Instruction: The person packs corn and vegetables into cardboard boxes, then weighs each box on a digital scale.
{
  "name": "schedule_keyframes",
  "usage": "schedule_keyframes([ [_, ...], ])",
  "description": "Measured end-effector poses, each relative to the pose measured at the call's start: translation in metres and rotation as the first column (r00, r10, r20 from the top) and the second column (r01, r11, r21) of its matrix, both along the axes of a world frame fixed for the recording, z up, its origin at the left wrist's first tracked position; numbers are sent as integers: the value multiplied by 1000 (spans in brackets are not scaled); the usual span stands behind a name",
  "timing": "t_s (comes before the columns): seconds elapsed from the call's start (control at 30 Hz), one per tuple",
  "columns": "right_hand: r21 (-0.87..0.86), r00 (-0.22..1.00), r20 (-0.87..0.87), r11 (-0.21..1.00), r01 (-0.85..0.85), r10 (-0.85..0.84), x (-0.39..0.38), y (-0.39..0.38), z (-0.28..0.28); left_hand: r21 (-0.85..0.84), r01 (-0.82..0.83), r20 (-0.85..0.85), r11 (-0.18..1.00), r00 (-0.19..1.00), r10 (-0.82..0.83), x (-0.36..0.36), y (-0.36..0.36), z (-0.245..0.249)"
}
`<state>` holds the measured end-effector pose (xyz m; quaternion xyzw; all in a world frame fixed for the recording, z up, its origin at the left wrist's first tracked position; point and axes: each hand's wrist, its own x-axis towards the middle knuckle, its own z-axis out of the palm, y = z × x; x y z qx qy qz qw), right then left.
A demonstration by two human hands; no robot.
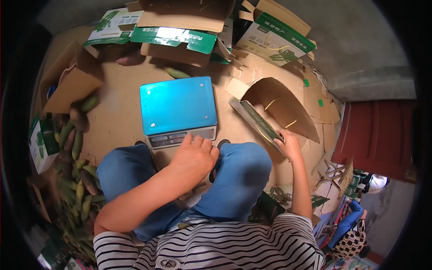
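My left hand [193,155] rests over the front panel of a weighing scale, its bent fingers slightly apart at the keys and holding nothing. The scale [177,101] has a blue top plate with nothing on it and stands between and beyond my knees. On the right, my right hand [288,145] grips the near edge of an open cardboard box [288,105], thumb and fingers closed on its green printed flap. Yellow cords hang at the box. Its bottom is partly hidden.
Green cucumber-like vegetables [78,195] pile up at left, beside an open brown box [74,87] and a small green-white box [41,144]. Green-white cartons [274,40] stand at the back. One vegetable [177,73] lies behind the scale. Another person [348,229] is at lower right.
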<state>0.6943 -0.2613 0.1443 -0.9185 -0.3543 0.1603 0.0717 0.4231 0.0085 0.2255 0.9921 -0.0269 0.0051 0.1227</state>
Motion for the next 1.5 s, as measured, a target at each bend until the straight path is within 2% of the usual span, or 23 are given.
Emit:
schedule_keyframes([
  [0.03, -94, 999, -45, 995, 24, -29, 3, -13, -3, 4, 9, -3, 1000, 1000, -9, -3, -3, -1],
  [0.13, 47, 989, 132, 997, 55, -61, 11, -18, 11, 42, 4, -29, 999, 1000, -3, -9, -3, -2],
  [0.17, -53, 983, 170, 995, 83, -73, 19, -17, 25, 58, 0, -29, 998, 1000, 2, -11, -2, -1],
  [0.2, -12, 970, 232, 997, 72, -67, 24, -16, 34, 38, -7, -18, 999, 1000, 7, -12, -1, 0],
  [0.33, 48, 913, 408, 999, -2, -18, -4, 29, 115, -33, -37, 56, 999, 998, 39, -21, 4, 5],
  [0.47, 135, 849, 501, 954, -267, 167, -40, 83, 162, -61, -38, 100, 997, 994, 44, -27, 5, 4],
  [0.57, 127, 783, 530, 882, -454, 326, -76, 141, 168, -34, -46, -22, 998, 999, 45, -30, 5, 2],
  [0.63, 123, 692, 578, 793, -597, 432, -101, 180, 162, 8, -78, -18, 997, 997, 79, -33, 6, -5],
  [0.7, 122, 658, 559, 734, -668, 505, -123, 209, 144, 15, -107, -33, 994, 994, 107, -36, 10, -6],
  [0.77, 88, 565, 588, 648, -756, 579, -141, 226, 121, -24, -120, -68, 992, 991, 118, -38, 12, -4],
  [0.8, 14, 558, 523, 648, -761, 645, -148, 230, 110, -16, -105, -51, 994, 993, 104, -40, 12, -5],
  [0.9, -74, 448, 534, 567, -820, 717, -176, 238, 88, -30, -82, -73, 996, 994, 80, -43, 8, -10],
  [0.93, -141, 497, 392, 585, -799, 774, -182, 237, 93, -55, -70, -110, 996, 992, 64, -44, 8, -10],
  [1.03, 16, 463, 364, 492, -871, 808, -185, 227, 77, -160, 3, -314, 987, 948, -54, -45, 8, -3],
  [1.07, -6, 430, 345, 460, -888, 834, -185, 226, 74, -145, 29, -360, 989, 930, -80, -45, 5, 0],
  [1.17, 83, 555, 175, 549, -832, 814, -189, 225, 73, -148, 74, -487, 986, 862, -138, -48, 1, 3],
  [1.23, 87, 556, 123, 550, -831, 822, -184, 230, 69, -206, 58, -543, 977, 824, -163, -47, 4, 3],
  [1.37, 120, 542, 104, 530, -839, 834, -180, 236, 64, -188, 54, -501, 981, 853, -143, -58, 9, 8],
  [1.5, 112, 516, 197, 504, -856, 833, -180, 235, 46, -118, 27, -374, 993, 925, -70, -68, 9, 13],
])
